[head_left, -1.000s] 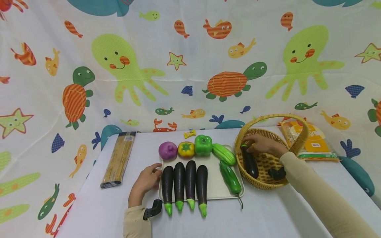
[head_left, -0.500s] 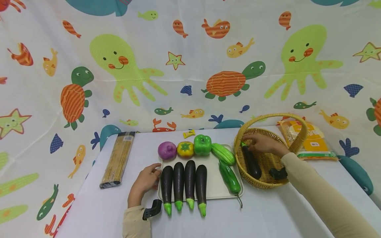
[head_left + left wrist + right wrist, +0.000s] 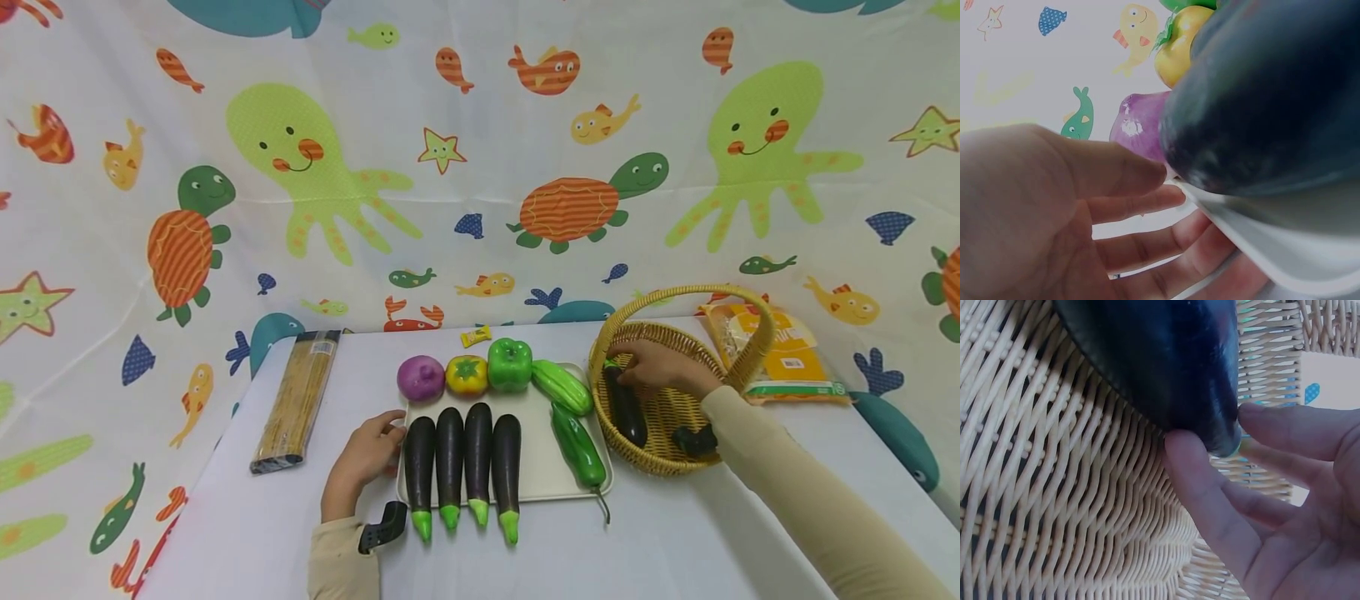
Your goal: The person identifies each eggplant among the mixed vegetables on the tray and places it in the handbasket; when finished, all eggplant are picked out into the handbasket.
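My right hand (image 3: 660, 364) is inside the wicker basket (image 3: 660, 458) and pinches an eggplant (image 3: 627, 408) near its green stem end. The right wrist view shows thumb and fingers on either side of the dark eggplant (image 3: 1166, 362), against the woven wall. My left hand (image 3: 370, 454) is at the left edge of the cream tray (image 3: 543, 458). Its loosely bent fingers (image 3: 1147, 244) touch the outside of the rim, and the thumb lies near the corner. Several eggplants (image 3: 478, 454) lie side by side on the tray, right beside this hand, stems toward me.
Along the tray's back are a purple onion (image 3: 421, 379), a yellow pepper (image 3: 467, 376), a green bell pepper (image 3: 511, 367) and a cucumber (image 3: 562, 388). A long green pepper (image 3: 578, 448) lies right. Packed sticks (image 3: 297, 404) lie left, a yellow wrapper (image 3: 476, 336) behind, an orange bag (image 3: 783, 350) beyond the basket.
The eggplant in the basket shifts slightly right, then back left, with my right hand at its stem end. My left hand and the things on the tray stay put.
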Action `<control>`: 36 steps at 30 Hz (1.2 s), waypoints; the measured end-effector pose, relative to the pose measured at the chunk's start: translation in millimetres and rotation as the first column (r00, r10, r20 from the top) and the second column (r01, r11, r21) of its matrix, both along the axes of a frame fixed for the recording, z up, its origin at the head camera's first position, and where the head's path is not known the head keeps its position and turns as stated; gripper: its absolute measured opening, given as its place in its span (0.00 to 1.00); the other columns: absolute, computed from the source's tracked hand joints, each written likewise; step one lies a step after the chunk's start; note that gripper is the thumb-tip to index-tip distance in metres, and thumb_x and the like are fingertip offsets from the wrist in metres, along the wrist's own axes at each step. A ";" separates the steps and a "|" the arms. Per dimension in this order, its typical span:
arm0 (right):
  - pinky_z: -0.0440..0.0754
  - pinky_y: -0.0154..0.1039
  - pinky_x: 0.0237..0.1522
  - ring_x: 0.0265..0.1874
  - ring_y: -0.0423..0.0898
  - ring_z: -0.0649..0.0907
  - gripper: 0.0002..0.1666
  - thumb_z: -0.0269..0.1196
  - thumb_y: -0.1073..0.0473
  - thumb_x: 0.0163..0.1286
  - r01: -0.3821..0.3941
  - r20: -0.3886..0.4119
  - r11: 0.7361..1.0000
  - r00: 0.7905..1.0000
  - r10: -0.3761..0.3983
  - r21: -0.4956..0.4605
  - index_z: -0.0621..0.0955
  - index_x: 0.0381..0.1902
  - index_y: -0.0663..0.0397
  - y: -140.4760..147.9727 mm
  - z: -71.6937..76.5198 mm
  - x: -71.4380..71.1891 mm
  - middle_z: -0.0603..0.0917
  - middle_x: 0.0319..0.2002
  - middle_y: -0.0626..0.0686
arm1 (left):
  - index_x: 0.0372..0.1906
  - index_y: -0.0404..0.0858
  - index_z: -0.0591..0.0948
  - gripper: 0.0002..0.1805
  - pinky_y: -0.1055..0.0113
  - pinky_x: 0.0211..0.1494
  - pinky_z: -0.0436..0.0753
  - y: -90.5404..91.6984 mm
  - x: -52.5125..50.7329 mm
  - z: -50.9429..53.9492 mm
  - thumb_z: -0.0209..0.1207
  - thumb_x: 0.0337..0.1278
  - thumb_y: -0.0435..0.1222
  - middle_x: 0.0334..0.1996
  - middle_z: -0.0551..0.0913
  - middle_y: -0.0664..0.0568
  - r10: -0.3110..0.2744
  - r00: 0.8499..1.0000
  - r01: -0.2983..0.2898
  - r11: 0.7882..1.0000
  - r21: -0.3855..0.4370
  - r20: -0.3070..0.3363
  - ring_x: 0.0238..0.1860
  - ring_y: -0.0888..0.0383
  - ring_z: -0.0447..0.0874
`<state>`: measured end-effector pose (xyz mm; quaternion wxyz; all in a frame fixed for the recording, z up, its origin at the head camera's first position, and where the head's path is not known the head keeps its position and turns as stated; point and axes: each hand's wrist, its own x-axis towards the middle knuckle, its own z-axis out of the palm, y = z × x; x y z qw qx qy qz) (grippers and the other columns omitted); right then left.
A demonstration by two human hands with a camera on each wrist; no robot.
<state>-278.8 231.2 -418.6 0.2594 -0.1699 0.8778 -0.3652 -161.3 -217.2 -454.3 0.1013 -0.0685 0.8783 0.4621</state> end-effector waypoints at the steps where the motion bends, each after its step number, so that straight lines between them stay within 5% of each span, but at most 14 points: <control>1: 0.90 0.50 0.36 0.37 0.53 0.85 0.29 0.59 0.70 0.72 0.002 0.004 1.000 1.000 -0.002 -0.002 0.68 0.69 0.71 0.1 0.0 0.1 0.82 0.45 0.69 | 0.69 0.28 0.72 0.24 0.57 0.32 0.89 0.0 0.1 0.4 0.49 0.73 0.31 0.45 0.82 0.36 0.000 1.000 0.000 1.000 -0.002 -0.001 0.38 0.49 0.83; 8: 0.90 0.51 0.37 0.38 0.53 0.85 0.29 0.57 0.70 0.73 0.010 -0.001 1.000 1.000 -0.011 -0.023 0.67 0.70 0.71 3.2 -0.4 0.3 0.81 0.47 0.70 | 0.69 0.28 0.72 0.24 0.58 0.32 0.89 -0.5 -1.3 -1.1 0.49 0.73 0.31 0.45 0.82 0.37 -0.005 1.000 0.005 1.000 -0.007 0.000 0.37 0.50 0.84; 12: 0.89 0.51 0.39 0.41 0.55 0.84 0.26 0.56 0.64 0.77 0.002 -0.137 0.999 0.991 0.005 0.046 0.71 0.68 0.69 5.6 2.1 5.5 0.82 0.51 0.69 | 0.69 0.28 0.72 0.24 0.57 0.32 0.90 -1.0 -1.5 -1.7 0.49 0.73 0.31 0.46 0.82 0.36 -0.006 1.000 0.006 1.000 -0.002 0.003 0.39 0.49 0.83; 18: 0.71 0.69 0.64 0.64 0.72 0.73 0.32 0.50 0.49 0.83 0.041 -0.313 0.976 0.949 0.028 0.213 0.71 0.70 0.71 14.2 14.5 30.6 0.75 0.65 0.72 | 0.69 0.27 0.72 0.24 0.56 0.33 0.90 -0.7 -0.4 0.1 0.48 0.73 0.31 0.46 0.82 0.36 -0.008 1.000 0.008 1.000 0.019 0.001 0.41 0.48 0.83; 25: 0.68 0.75 0.63 0.66 0.78 0.67 0.35 0.51 0.45 0.82 0.069 -0.372 0.939 0.926 0.065 0.336 0.71 0.69 0.72 17.4 40.3 70.3 0.68 0.67 0.78 | 0.69 0.27 0.72 0.24 0.57 0.33 0.90 -2.2 -1.0 -1.9 0.48 0.72 0.31 0.47 0.81 0.35 -0.010 1.000 0.010 1.000 0.020 0.005 0.42 0.47 0.83; 27: 0.65 0.80 0.61 0.67 0.80 0.63 0.37 0.52 0.41 0.80 0.106 -0.413 0.910 0.908 0.075 0.400 0.72 0.70 0.67 9.8 47.7 87.0 0.64 0.70 0.79 | 0.69 0.27 0.71 0.25 0.58 0.33 0.90 -2.8 -1.0 -1.8 0.48 0.72 0.31 0.47 0.81 0.34 -0.019 1.000 0.019 1.000 0.019 0.006 0.42 0.47 0.82; 30: 0.64 0.82 0.58 0.68 0.80 0.62 0.36 0.55 0.39 0.78 0.163 -0.513 0.883 0.852 0.099 0.441 0.75 0.70 0.60 -10.2 57.0 115.3 0.61 0.72 0.77 | 0.69 0.27 0.71 0.25 0.58 0.33 0.90 -2.4 -1.0 -0.9 0.48 0.72 0.31 0.47 0.81 0.34 -0.020 1.000 0.019 1.000 0.018 0.009 0.41 0.47 0.82; 34: 0.74 0.72 0.59 0.63 0.70 0.74 0.32 0.61 0.43 0.75 0.172 -0.640 0.914 0.760 0.114 0.367 0.77 0.68 0.57 -47.5 57.7 151.2 0.74 0.65 0.69 | 0.69 0.27 0.71 0.24 0.57 0.33 0.90 -1.5 -1.5 -1.0 0.48 0.72 0.31 0.46 0.81 0.35 -0.011 1.000 0.011 1.000 0.014 0.012 0.42 0.46 0.82; 36: 0.79 0.66 0.57 0.59 0.64 0.79 0.31 0.62 0.44 0.75 0.143 -0.627 0.937 0.773 0.096 0.320 0.78 0.68 0.55 -67.4 52.0 165.2 0.80 0.61 0.65 | 0.69 0.27 0.71 0.24 0.57 0.33 0.90 -0.9 -1.8 -1.4 0.48 0.72 0.31 0.46 0.81 0.35 -0.013 1.000 0.013 1.000 0.016 0.010 0.42 0.47 0.82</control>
